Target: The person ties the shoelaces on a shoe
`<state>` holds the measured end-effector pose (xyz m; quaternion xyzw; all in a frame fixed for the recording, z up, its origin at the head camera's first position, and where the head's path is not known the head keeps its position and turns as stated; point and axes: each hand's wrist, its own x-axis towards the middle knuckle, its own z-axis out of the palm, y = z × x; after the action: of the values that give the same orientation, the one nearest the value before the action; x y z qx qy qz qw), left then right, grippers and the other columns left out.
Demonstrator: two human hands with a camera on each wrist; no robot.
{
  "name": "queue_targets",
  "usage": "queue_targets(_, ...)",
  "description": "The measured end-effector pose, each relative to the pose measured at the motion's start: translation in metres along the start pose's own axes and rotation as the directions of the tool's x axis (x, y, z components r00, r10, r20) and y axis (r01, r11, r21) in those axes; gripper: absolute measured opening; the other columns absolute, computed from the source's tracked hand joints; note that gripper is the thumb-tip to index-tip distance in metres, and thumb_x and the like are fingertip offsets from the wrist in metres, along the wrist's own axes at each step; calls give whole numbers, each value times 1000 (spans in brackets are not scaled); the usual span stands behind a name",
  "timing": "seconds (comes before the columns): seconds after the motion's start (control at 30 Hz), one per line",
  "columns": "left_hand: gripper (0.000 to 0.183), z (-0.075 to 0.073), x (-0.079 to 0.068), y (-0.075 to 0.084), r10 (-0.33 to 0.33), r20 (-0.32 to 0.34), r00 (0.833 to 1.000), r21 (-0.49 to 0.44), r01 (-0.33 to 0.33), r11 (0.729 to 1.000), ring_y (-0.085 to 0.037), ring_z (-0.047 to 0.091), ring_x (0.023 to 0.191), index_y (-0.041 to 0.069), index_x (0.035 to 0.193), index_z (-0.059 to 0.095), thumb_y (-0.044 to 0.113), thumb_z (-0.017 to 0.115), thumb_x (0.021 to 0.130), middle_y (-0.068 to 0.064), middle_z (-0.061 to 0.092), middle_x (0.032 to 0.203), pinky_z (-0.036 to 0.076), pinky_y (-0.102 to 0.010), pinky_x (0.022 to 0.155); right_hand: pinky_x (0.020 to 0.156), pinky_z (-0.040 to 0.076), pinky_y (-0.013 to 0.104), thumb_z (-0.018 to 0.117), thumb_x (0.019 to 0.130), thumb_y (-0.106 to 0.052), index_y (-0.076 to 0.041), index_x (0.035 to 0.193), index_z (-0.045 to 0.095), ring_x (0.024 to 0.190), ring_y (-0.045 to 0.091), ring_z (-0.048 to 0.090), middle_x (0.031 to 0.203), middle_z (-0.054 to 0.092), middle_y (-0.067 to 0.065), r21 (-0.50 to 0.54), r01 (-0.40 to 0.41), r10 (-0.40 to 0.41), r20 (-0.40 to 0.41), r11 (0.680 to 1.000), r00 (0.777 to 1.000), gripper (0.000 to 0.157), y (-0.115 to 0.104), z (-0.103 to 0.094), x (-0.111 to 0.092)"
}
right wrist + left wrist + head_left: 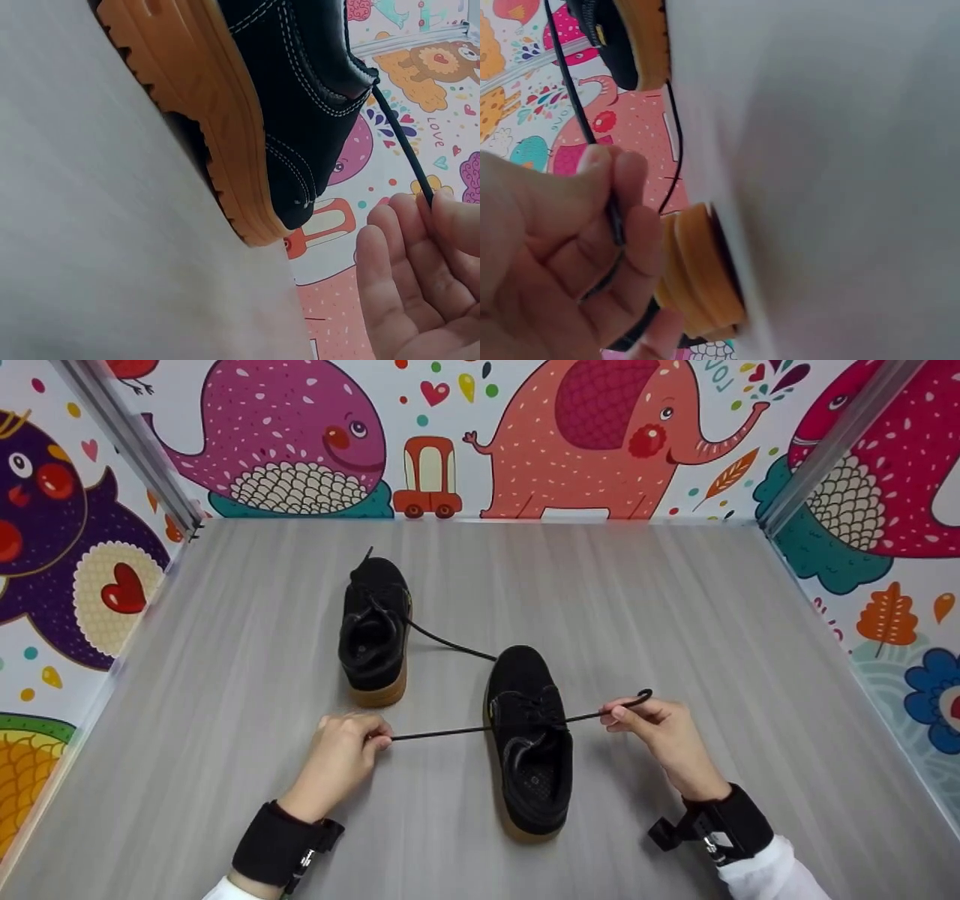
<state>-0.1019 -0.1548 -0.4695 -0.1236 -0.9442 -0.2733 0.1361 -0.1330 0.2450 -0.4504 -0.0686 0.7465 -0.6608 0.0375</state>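
A black shoe (525,690) with a tan sole stands on the floor between the hands, its toe pointing away. On its left side my left hand (341,750) pinches one end of a black shoelace (442,733), drawn straight out from the shoe. To the right, my right hand (660,731) pinches the other lace end between thumb and forefinger, and its tip curls up past the fingers. In the left wrist view the lace (571,90) runs between thumb and fingers and across the palm. The right wrist view shows the lace (405,146) rising from the shoe's eyelets to the thumb.
A second black shoe (375,637) stands farther back on the left, toe away. A loose lace (450,643) stretches from it to the nearer shoe. Low panels with cartoon animals (585,442) enclose the grey wood-look surface (637,600) at the back and sides.
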Motion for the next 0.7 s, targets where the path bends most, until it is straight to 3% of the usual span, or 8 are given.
queue_targets(0.17,12,0,-1,-1,-91,44,995,68,88,994,-22,64,68,14,68,67,10,78,73,1,69,68,36,-37,66,75,56,32,65,88,-8,14,98,67,81,21,69,92,72,13,-24,-13,13,-17,1000,1000,24,-3,-4,-1)
queue_targets(0.33,10,1,3,5,-119,78,990,131,108,985,-23,64,69,13,70,68,12,76,76,-1,70,71,35,-37,66,75,56,34,66,88,-11,13,98,67,83,23,68,93,71,13,-35,-25,24,-17,999,1000,25,-4,-5,-2)
queue_targets(0.53,12,8,8,14,-98,118,988,127,83,988,-22,64,68,13,69,67,11,76,76,0,68,69,34,-35,66,75,56,36,67,88,-13,9,101,67,88,37,65,95,69,22,-4,-60,60,-17,998,998,26,-5,-2,-2)
queue_targets(0.7,12,14,8,18,-51,124,991,126,36,991,-21,62,70,14,66,70,10,79,72,1,67,68,35,-35,66,75,56,37,65,89,-11,13,105,63,88,32,66,98,66,28,39,-66,66,3,997,998,29,-7,2,-2)
